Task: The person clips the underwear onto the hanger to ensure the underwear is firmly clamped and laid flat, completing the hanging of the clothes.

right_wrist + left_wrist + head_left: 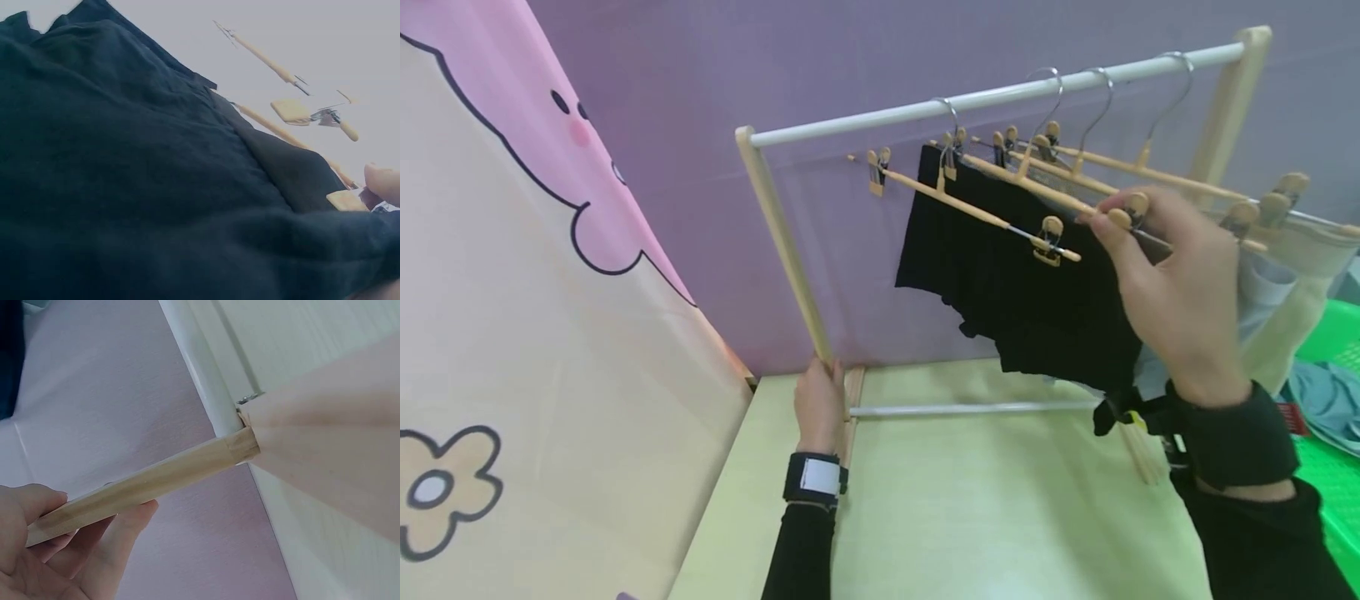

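Observation:
Low on the rack's left wooden post (pixel 786 250), my left hand (pixel 820 404) grips the wood; the left wrist view shows thumb and fingers around it. My right hand (pixel 1180 275) pinches the near clip (pixel 1129 212) of a clip hanger (pixel 1037 187) hooked on the white rail (pixel 880 117). Black shorts (pixel 1022 275) hang from this hanger, and in the right wrist view their dark cloth (pixel 137 137) fills much of the picture. In front of them hangs a bare clip hanger (pixel 962 204), its near clip (pixel 1048 242) holding nothing.
Farther right on the rail hang more hangers (pixel 1150 167) with pale garments (pixel 1300 292). A light bar (pixel 977 408) joins the rack's feet on the pale table (pixel 1000 500). Green baskets (pixel 1341 342) with cloth stand at the right; a patterned curtain (pixel 550 375) hangs at the left.

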Action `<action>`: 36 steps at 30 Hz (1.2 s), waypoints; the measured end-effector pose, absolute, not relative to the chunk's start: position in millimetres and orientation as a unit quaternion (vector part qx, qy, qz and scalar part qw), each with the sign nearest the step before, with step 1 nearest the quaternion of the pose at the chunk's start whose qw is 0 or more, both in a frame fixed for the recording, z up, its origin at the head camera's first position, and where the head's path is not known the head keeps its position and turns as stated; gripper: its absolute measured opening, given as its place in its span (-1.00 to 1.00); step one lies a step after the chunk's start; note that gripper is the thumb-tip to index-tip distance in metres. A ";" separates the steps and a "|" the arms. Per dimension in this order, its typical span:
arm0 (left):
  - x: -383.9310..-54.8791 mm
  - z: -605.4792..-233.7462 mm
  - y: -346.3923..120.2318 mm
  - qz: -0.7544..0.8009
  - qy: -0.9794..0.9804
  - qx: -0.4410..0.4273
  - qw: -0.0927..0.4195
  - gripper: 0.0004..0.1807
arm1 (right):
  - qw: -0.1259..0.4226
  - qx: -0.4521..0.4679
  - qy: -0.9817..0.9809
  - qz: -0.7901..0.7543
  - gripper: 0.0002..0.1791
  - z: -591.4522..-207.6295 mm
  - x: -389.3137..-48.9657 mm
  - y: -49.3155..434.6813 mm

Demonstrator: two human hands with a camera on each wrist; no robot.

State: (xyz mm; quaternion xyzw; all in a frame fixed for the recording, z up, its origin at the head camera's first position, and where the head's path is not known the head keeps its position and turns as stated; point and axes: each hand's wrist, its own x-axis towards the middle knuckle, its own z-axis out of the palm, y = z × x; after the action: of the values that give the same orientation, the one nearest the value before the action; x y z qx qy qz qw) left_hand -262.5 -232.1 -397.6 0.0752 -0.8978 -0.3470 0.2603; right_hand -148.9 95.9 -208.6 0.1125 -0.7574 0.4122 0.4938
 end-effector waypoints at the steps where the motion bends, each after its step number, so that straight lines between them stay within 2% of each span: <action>1: -262.2 -397.7 -231.6 -0.349 -0.898 0.076 0.259 -0.75 | 0.492 0.108 -0.763 0.406 -0.73 -209.5 -148.4 96.1; 8: -261.3 -397.7 -232.5 -0.354 -0.897 0.076 0.255 -0.74 | 0.506 0.106 -0.758 0.397 -0.72 -213.8 -145.6 99.1; 16: -258.6 -397.9 -239.4 -0.353 -0.896 0.080 0.257 -0.73 | 0.464 0.056 -0.801 0.375 -0.64 -235.6 -132.5 107.4; 20: -258.1 -398.2 -242.1 -0.349 -0.896 0.082 0.263 -0.73 | 0.450 0.047 -0.826 0.336 -0.68 -251.6 -127.9 114.5; 29: -255.5 -392.3 -239.9 -0.350 -0.896 0.080 0.262 -0.72 | 0.414 0.093 -0.860 0.284 -0.62 -265.9 -116.5 127.9; 36: -254.5 -389.0 -235.6 -0.347 -0.900 0.073 0.252 -0.70 | 0.403 0.086 -0.878 0.243 -0.74 -281.8 -101.4 138.2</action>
State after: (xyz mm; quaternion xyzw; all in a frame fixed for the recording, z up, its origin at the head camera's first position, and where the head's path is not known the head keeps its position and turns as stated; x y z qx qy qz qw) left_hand -254.5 -235.6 -389.0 0.0727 -0.9004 -0.3467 0.2525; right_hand -101.4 138.2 -281.8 0.0862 -0.8782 0.2428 0.4030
